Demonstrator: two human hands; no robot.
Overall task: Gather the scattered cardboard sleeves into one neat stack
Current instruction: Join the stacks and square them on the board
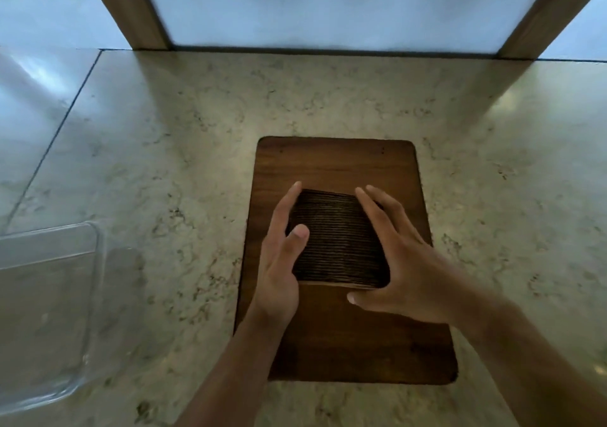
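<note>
Stack: the cardboard sleeves [338, 239] sit gathered in one pile, dark brown, ribbed top face showing, layered edges visible along the near side. The pile looks slightly fanned toward the far edge, not fully square.
Location: the pile rests on a wooden board [335, 338], roughly in its middle, nearer the far half.
Board: dark wood, rounded corners, lying flat on a pale marbled counter [184, 137]. Two small marks near its far corners; too small to tell what they are.
Left hand [279, 262]: pressed flat against the left side of the pile, fingers extended along that edge, thumb lying over the top face. Hand open, not curled around anything.
Right hand [404, 259]: pressed against the right side of the pile, fingers spread and reaching toward the far right corner, thumb stretched out across the board just below the pile's near edge. Also open, palm bearing against the pile.
Grip: the pile is squeezed between the two flat hands; neither hand alone closes on it.
Forearms: both bare, entering from the bottom of the view.
Left of board: a clear plastic container [49, 311] on the counter, well apart from the board; contents cannot be made out.
Background: frosted panels set in a wooden frame [138, 16] behind the counter.
</note>
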